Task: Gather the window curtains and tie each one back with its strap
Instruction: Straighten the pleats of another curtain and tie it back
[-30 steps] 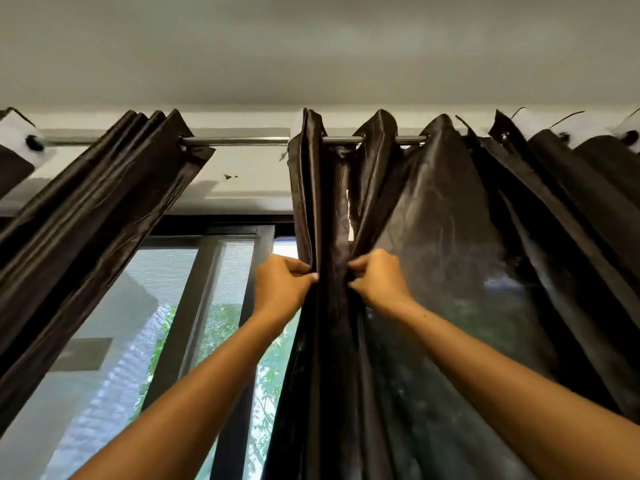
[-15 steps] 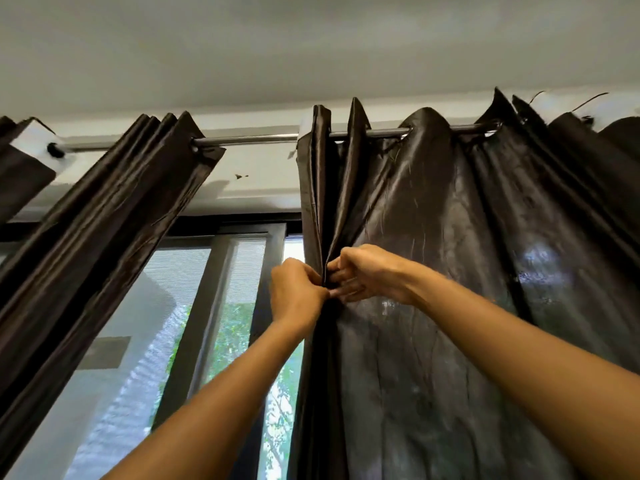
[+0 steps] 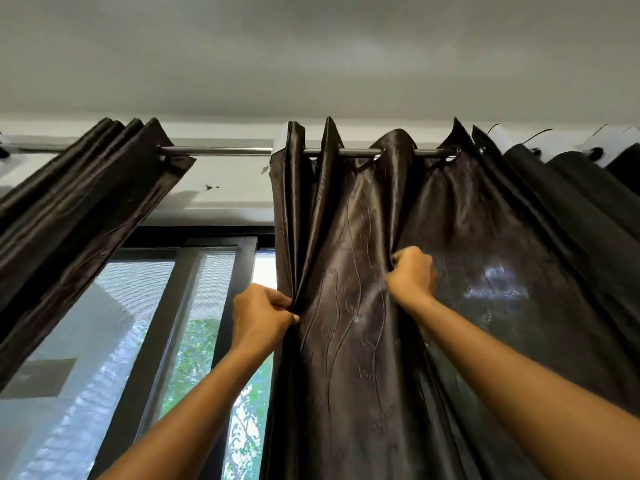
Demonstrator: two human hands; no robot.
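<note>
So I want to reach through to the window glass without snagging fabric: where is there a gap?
Between the left curtain and the right curtain, the rod is bare and the window shows. It is crowded rightward, where left hand and right hand grip folds.

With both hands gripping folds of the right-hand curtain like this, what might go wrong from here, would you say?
1. The left hand pinches gathered pleats; they may slip loose while the right hand fetches the next fold.
2. Tugging the right-hand curtain downward could strain its eyelets on the rod.
3. No strap is visible.
</note>
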